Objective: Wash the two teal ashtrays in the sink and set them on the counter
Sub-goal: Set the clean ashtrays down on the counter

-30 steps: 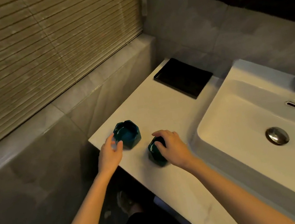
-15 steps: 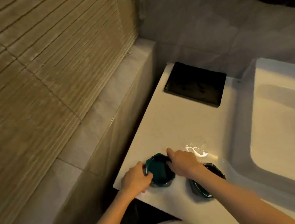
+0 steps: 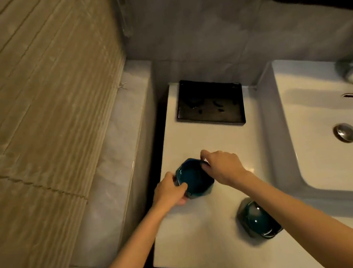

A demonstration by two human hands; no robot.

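Your left hand [image 3: 169, 192] and right hand [image 3: 223, 168] both have hold of the first teal ashtray [image 3: 193, 179], which sits between them over the left part of the white counter [image 3: 200, 237]. Your left hand curls round its near-left side, thumb laid along the rim. Your right hand comes in from the far-right side, its fingers bent down and pinching the rim there. The ashtray's open bowl faces up, and you can see its dark teal inside between your two hands. Whether its base touches the counter or is raised just off it cannot be told. The second teal ashtray [image 3: 256, 220] lies apart from both hands, toward the counter's near edge and just beside the left wall of the white sink [image 3: 314, 183]; your right forearm passes over its right side, and a pale glare shows in its bowl. A black tray [image 3: 209, 102] lies at the back of the counter, beyond your hands. In the sink basin, the metal drain [image 3: 345, 132] is visible.
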